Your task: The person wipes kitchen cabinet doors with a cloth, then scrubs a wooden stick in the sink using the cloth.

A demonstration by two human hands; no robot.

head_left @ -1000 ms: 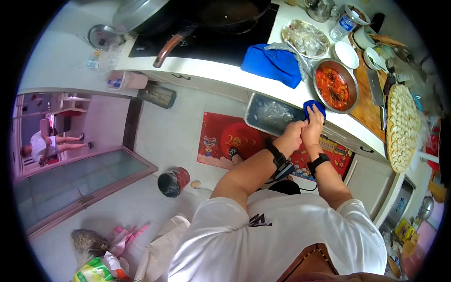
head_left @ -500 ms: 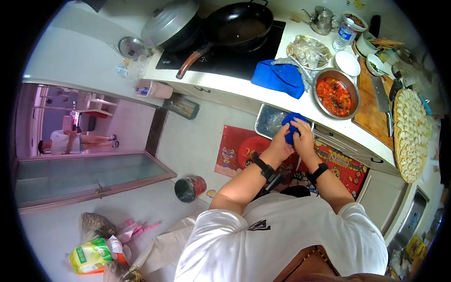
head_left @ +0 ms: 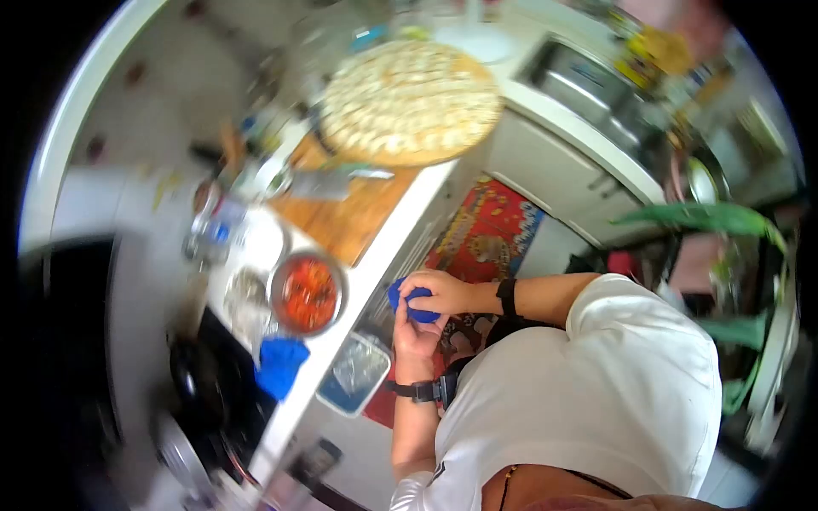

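Both hands are closed around a bunched blue cloth [head_left: 423, 316] in front of my body. My left hand [head_left: 416, 342] holds it from below, and my right hand [head_left: 450, 292] presses over it from the right. Just left of the hands is the counter edge, with a clear bin [head_left: 381, 400] holding crumpled plastic hanging below it. On the counter, a metal pan [head_left: 340, 294] contains chunky red food [head_left: 308, 292]. Another blue cloth [head_left: 281, 366] lies beside that pan.
A wooden cutting board [head_left: 345, 226] carries a cleaver [head_left: 319, 185]. Beyond it, a round board [head_left: 464, 149] is covered with dumplings [head_left: 409, 98]. A sink [head_left: 579, 81] is at upper right, a dark wok [head_left: 200, 375] at lower left. A red patterned mat [head_left: 486, 226] covers the floor.
My view has swung right, bringing the sink and green leaves into sight while the doorway and the person there have left it. The blue cloth stays in both hands.
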